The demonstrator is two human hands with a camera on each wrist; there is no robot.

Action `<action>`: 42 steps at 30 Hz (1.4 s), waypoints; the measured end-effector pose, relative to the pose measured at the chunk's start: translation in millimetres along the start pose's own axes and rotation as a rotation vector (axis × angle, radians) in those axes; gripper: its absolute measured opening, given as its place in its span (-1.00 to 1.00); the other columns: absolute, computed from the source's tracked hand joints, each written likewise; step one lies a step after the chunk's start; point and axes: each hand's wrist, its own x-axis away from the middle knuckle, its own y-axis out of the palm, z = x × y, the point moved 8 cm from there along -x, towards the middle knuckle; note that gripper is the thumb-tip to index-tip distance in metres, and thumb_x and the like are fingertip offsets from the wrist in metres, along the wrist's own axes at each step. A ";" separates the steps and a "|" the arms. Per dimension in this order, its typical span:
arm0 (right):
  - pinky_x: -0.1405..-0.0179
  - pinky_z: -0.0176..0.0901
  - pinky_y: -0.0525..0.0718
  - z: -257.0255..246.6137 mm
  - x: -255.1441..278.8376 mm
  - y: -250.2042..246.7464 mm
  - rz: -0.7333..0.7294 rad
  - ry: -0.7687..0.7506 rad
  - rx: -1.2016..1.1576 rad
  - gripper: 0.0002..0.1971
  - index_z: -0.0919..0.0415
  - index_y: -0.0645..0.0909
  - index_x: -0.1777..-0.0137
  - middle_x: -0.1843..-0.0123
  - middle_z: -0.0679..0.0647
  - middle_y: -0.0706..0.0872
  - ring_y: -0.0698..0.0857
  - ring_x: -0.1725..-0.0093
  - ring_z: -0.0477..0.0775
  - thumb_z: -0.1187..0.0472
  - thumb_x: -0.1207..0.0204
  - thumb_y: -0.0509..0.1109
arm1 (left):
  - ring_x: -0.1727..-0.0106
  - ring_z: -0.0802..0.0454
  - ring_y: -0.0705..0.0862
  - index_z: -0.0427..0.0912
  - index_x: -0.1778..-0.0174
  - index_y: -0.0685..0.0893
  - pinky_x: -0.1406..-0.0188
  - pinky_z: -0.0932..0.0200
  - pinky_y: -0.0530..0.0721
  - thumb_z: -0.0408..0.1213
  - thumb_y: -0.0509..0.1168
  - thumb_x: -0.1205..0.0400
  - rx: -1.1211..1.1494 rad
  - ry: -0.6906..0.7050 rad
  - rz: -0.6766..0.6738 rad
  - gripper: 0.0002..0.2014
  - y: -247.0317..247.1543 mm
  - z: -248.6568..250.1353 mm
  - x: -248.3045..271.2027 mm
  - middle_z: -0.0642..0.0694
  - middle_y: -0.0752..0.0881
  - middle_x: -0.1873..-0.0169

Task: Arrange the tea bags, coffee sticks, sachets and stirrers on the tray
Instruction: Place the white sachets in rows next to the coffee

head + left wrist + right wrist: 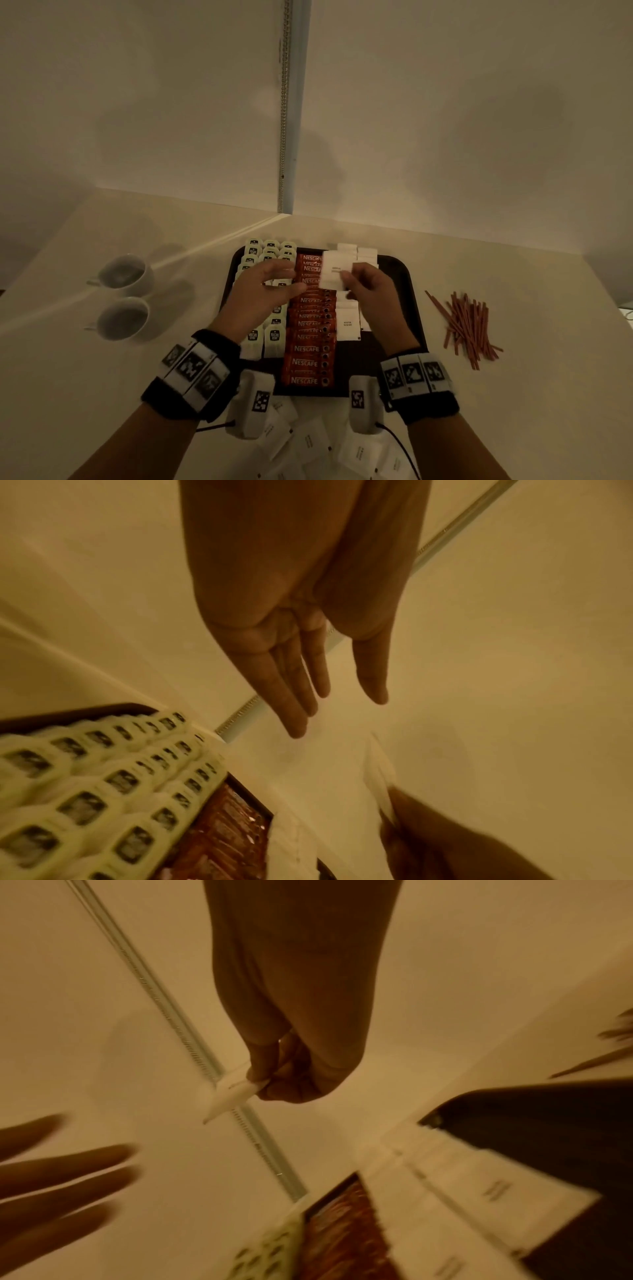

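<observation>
Over dark tray (356, 356), white sugar sachet (334, 272) pinched at its edge between thumb and curled fingers of right hand (371, 294); left hand (270, 291) near, fingers straight, holding nothing.

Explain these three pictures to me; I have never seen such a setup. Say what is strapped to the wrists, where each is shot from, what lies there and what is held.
No machine here: a person works with bare hands. The big picture comes from a head camera; the other two come from small cameras strapped under each wrist, looking along the fingers. On the counter sits a dark tray with rows of tea bags, red Nescafe sticks and white sugar sachets. Left of it stand two cups; right of it lies a heap of red stirrers; loose sachets lie in front. The right hand pinches a white sachet above the tray; the left hand is open and holds nothing.
</observation>
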 end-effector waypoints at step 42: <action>-0.35 -0.07 0.51 127.0 171.3 -65.4 -0.495 0.683 1.126 -0.18 0.19 0.22 -0.57 -0.48 0.18 0.38 0.46 -0.42 0.16 -0.23 -0.44 0.40 | 0.06 -0.27 0.61 -0.16 -0.18 0.58 -0.05 -0.06 0.50 -0.27 0.00 -0.78 0.206 -0.724 0.350 -0.74 -210.3 -288.5 185.9 -0.03 0.75 0.10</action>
